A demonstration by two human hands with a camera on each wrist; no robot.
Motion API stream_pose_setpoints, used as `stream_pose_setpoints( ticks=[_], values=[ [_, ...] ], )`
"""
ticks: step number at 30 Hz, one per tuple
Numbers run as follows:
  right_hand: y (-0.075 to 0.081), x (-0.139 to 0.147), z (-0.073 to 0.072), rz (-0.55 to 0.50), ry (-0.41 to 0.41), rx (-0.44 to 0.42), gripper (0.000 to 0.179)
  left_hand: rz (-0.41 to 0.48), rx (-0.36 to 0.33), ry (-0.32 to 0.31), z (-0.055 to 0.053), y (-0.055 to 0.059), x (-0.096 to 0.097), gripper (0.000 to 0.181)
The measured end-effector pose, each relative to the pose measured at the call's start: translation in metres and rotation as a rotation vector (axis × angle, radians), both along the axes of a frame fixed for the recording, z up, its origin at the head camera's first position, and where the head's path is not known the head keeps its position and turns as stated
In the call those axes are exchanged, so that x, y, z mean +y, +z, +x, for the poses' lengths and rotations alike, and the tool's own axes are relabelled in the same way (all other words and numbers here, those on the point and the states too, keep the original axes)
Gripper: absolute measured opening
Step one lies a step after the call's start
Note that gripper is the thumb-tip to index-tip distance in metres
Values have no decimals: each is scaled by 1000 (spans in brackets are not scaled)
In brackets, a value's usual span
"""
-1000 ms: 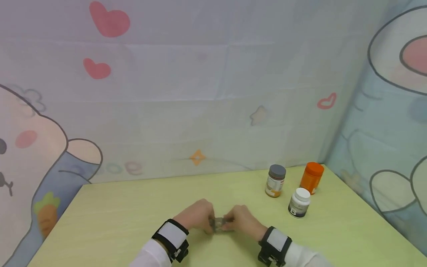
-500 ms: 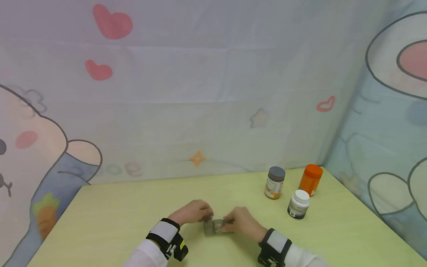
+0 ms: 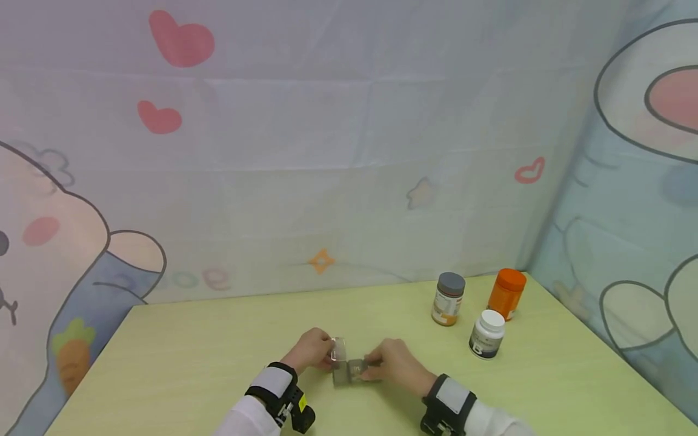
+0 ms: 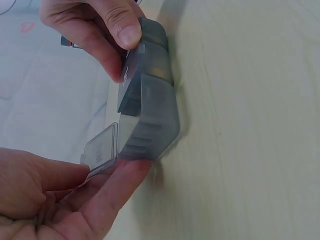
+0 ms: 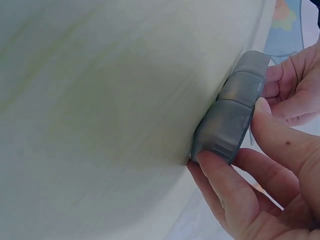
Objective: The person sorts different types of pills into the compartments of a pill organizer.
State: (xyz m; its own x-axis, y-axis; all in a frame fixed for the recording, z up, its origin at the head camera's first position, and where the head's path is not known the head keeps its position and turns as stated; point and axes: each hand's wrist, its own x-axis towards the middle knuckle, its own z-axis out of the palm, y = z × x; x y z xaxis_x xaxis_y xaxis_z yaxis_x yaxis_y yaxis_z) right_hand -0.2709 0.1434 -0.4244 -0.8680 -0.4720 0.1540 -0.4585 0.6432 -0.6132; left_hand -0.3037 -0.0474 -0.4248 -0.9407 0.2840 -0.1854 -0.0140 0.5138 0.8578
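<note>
A small grey translucent pill box point(image 3: 340, 374) with a row of compartments lies low over the table between both hands. Its left end compartment stands uncovered, the clear lid point(image 4: 101, 149) swung back on the far side. My left hand point(image 3: 312, 351) pinches that lid at its edge, thumb on one face, and a fingertip touches the end wall of the box in the left wrist view. With thumb and fingers, my right hand point(image 3: 397, 364) grips the opposite end, where the lids are down. Something yellowish shows faintly through the middle compartment point(image 4: 159, 65).
Three bottles stand at the right back of the pale yellow table point(image 3: 218, 339): a grey-capped one point(image 3: 449, 299), an orange one point(image 3: 507, 294) and a white-capped one point(image 3: 487, 334). A printed cloth point(image 3: 305, 151) hangs behind the table.
The lid of the left compartment has swung up and back, opened by my left hand, which moved off the box's left end. My right hand keeps its hold; the bottles stay put.
</note>
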Motion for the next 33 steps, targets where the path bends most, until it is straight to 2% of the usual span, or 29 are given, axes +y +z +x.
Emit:
stream_pose_setpoints(
  ticks=[6,8,12,14,16,20,26,33],
  values=[
    [-1,-2,-1,-14,12,3,26,-94,123,4,5,-3,-6,18],
    [-1,-2,-1,-15,10,2,26,-109,119,-7,8,-2,-9,20],
    [-2,-1,-1,-10,-11,-5,26,-95,29,-88,16,4,-13,30],
    [-2,0,-1,-9,-20,-7,26,-104,33,-135,18,4,-14,35],
    [-1,0,0,-9,-22,-5,27,-105,58,-154,21,1,-14,38],
    [-1,-1,2,-17,-16,-3,29,-83,109,-137,24,-7,-13,34],
    [-2,-1,3,-27,-32,-22,30,-72,144,-101,23,-16,-13,31],
    [0,0,4,-67,-68,-69,30,-80,138,-88,20,-17,-12,29]
  ],
)
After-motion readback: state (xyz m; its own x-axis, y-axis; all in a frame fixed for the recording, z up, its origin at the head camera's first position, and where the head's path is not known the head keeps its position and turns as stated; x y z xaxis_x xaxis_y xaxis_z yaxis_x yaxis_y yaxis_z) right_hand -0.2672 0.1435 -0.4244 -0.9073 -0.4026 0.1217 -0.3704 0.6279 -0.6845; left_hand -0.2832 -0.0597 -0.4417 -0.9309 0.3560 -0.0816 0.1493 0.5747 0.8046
